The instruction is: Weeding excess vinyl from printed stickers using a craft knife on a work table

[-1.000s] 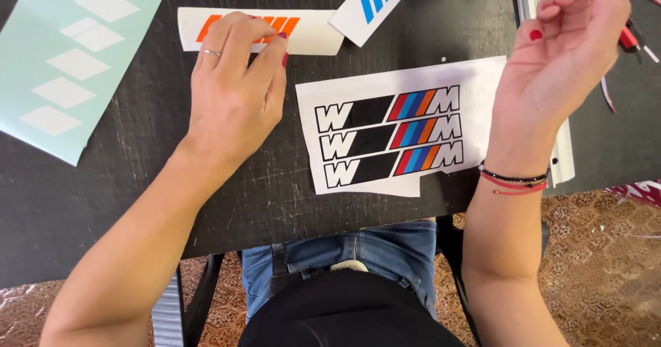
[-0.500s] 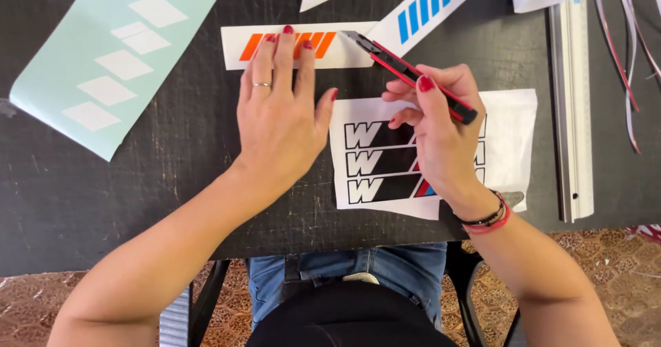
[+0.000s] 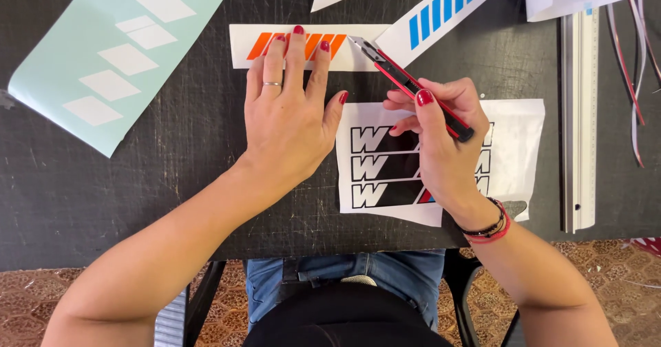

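Left hand [image 3: 289, 123]: flat, fingers spread, holding nothing; fingertips press the orange-striped sticker strip [image 3: 310, 46] lying toward the far edge of the black surface [image 3: 172, 182]. Right hand [image 3: 441, 144]: closed around a red and black utility knife [image 3: 410, 85], blade tip touching the strip's right end. Under the right hand, near the front edge: white decal sheet [image 3: 513, 140] with 3 rows of emblems. Far left corner: pale green sheet [image 3: 62, 65]. Right edge: metal ruler [image 3: 578, 127]. Just beyond the knife: blue-striped strip [image 3: 444, 6].
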